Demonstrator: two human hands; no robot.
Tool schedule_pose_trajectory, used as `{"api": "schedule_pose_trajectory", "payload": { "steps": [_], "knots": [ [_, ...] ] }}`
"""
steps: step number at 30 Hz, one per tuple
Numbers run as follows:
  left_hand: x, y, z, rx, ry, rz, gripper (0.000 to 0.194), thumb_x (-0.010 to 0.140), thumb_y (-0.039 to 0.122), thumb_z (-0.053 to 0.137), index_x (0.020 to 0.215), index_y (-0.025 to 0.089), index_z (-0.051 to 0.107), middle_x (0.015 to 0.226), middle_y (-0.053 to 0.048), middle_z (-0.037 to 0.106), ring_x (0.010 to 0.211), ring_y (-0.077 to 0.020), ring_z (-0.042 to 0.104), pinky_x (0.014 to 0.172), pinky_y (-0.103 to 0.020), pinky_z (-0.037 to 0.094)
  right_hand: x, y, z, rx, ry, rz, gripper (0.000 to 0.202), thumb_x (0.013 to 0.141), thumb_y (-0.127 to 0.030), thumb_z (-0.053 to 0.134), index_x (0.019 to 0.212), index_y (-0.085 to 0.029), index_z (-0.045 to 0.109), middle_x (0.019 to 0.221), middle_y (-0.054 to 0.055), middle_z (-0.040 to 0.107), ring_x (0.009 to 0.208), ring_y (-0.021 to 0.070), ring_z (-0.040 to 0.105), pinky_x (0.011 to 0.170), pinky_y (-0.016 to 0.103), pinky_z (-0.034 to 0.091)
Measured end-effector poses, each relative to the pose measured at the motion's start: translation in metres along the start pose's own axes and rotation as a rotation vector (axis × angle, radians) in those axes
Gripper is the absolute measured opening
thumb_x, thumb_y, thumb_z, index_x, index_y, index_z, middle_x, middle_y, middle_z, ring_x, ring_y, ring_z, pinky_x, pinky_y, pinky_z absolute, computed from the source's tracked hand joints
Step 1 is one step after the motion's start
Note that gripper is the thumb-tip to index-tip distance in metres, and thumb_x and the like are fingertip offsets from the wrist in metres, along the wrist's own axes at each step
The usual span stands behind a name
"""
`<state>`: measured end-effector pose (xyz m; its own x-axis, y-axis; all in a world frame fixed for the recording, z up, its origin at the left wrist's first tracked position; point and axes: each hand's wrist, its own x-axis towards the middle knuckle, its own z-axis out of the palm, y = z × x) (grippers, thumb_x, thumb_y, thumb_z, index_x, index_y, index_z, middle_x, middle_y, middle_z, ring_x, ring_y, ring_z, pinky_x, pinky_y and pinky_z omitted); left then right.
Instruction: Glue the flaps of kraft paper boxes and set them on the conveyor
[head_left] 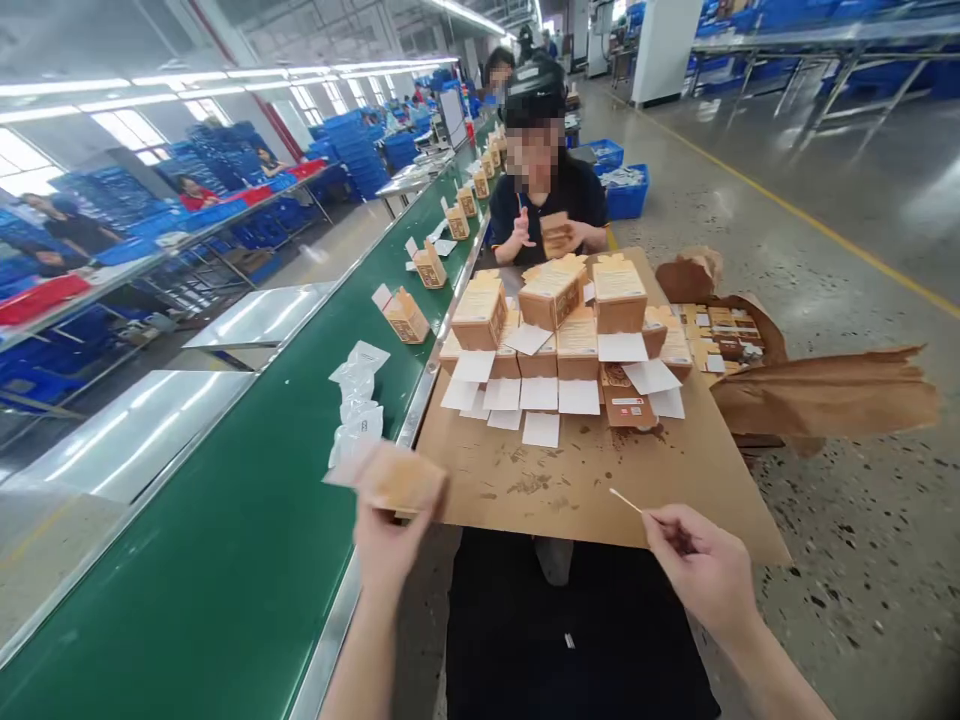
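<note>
My left hand is closed round a small brown cardboard box, blurred by motion, over the belt's near edge. A pale flap sticks out from the box's left side. Between the thumb and fingers of my right hand is a cotton swab, its white tip pointing up and left above the cardboard-covered table. Several brown boxes are stacked on the table's far half, many with white flaps hanging toward me. One darker printed box stands at the right of the stack.
A green conveyor belt runs along my left, carrying clear plastic packets and a row of open boxes. Opposite me a person holds another box. Torn brown paper sticks out from a carton right of the table.
</note>
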<state>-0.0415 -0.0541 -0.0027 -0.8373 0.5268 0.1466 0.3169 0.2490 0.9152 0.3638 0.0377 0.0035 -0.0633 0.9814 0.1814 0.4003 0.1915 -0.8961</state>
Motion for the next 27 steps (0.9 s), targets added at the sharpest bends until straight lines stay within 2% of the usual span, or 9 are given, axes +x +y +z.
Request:
{"api": "schedule_pose_trajectory", "payload": {
  "steps": [3,6,9,12,15,17,20,24,27],
  "knots": [
    [0.048,-0.013,-0.065,0.044,0.196,-0.161,0.094,0.049,0.055,0.111,0.126,0.026,0.068,0.135,-0.016,0.085,0.137,-0.0484,0.081,0.127,-0.075,0.059,0.004,0.012,-0.011,-0.014,0.041,0.017,0.045,0.097,-0.065,0.082,0.079,-0.024,0.085,0.062,0.002,0.070,0.052,0.0183,0.065,0.055,0.026,0.059],
    [0.075,-0.013,-0.104,0.124,0.218,-0.283,0.090,0.044,0.049,0.112,0.117,0.026,0.063,0.129,-0.016,0.084,0.139,-0.0499,0.079,0.128,-0.075,0.057,0.008,0.013,-0.010,-0.005,0.093,0.007,0.048,0.098,-0.068,0.081,0.078,-0.025,0.086,0.063,0.002,0.070,0.052,0.0181,0.064,0.055,0.027,0.059],
    [0.067,-0.008,-0.114,0.198,0.200,-0.301,0.092,0.047,0.048,0.112,0.122,0.026,0.063,0.139,-0.017,0.079,0.147,-0.0513,0.073,0.131,-0.075,0.055,0.012,0.010,-0.008,0.013,0.080,-0.013,0.047,0.098,-0.067,0.080,0.079,-0.025,0.086,0.063,0.002,0.070,0.052,0.0180,0.065,0.056,0.027,0.060],
    [0.038,-0.001,-0.109,0.186,0.425,-0.116,0.098,0.048,0.049,0.111,0.130,0.027,0.062,0.141,-0.016,0.072,0.149,-0.0512,0.069,0.130,-0.076,0.056,0.009,0.009,-0.015,0.018,0.101,-0.008,0.043,0.098,-0.065,0.082,0.080,-0.026,0.086,0.064,0.002,0.072,0.052,0.0188,0.066,0.055,0.027,0.060],
    [0.028,0.021,-0.083,-0.009,0.484,0.140,0.075,0.064,0.052,0.105,0.122,0.026,0.066,0.123,-0.008,0.070,0.124,-0.0379,0.078,0.123,-0.068,0.063,0.005,0.009,-0.021,0.016,0.154,0.045,0.041,0.096,-0.065,0.083,0.077,-0.029,0.086,0.062,0.004,0.071,0.051,0.0217,0.066,0.054,0.032,0.062],
    [0.044,0.052,-0.049,-0.148,0.305,0.204,0.056,0.076,0.054,0.099,0.115,0.026,0.071,0.108,-0.003,0.070,0.104,-0.0286,0.078,0.116,-0.060,0.067,0.006,0.005,-0.022,0.023,0.147,0.075,0.042,0.095,-0.067,0.084,0.075,-0.030,0.086,0.062,0.005,0.071,0.051,0.0245,0.067,0.053,0.036,0.063],
    [0.098,0.117,0.018,-0.251,0.025,0.241,0.044,0.090,0.057,0.085,0.119,0.025,0.077,0.107,-0.004,0.073,0.100,-0.0252,0.077,0.107,-0.049,0.068,0.012,-0.004,-0.019,0.049,0.109,0.073,0.044,0.093,-0.069,0.084,0.074,-0.030,0.087,0.061,0.007,0.072,0.051,0.0265,0.068,0.051,0.038,0.062],
    [0.171,0.194,0.092,-0.023,-0.341,0.427,0.073,0.084,0.057,0.089,0.150,0.028,0.076,0.141,-0.013,0.073,0.119,-0.0297,0.078,0.116,-0.053,0.065,0.014,-0.012,-0.014,0.083,0.142,0.053,0.050,0.091,-0.074,0.084,0.070,-0.029,0.085,0.059,0.006,0.069,0.048,0.0240,0.064,0.048,0.036,0.060],
    [0.196,0.221,0.117,0.200,-0.645,0.619,0.095,0.074,0.062,0.097,0.160,0.031,0.074,0.168,-0.018,0.064,0.150,-0.0399,0.069,0.130,-0.060,0.057,0.005,-0.012,-0.016,0.080,0.221,0.083,0.053,0.093,-0.078,0.082,0.071,-0.030,0.084,0.060,0.006,0.067,0.049,0.0247,0.061,0.048,0.039,0.058]
  ]
}}
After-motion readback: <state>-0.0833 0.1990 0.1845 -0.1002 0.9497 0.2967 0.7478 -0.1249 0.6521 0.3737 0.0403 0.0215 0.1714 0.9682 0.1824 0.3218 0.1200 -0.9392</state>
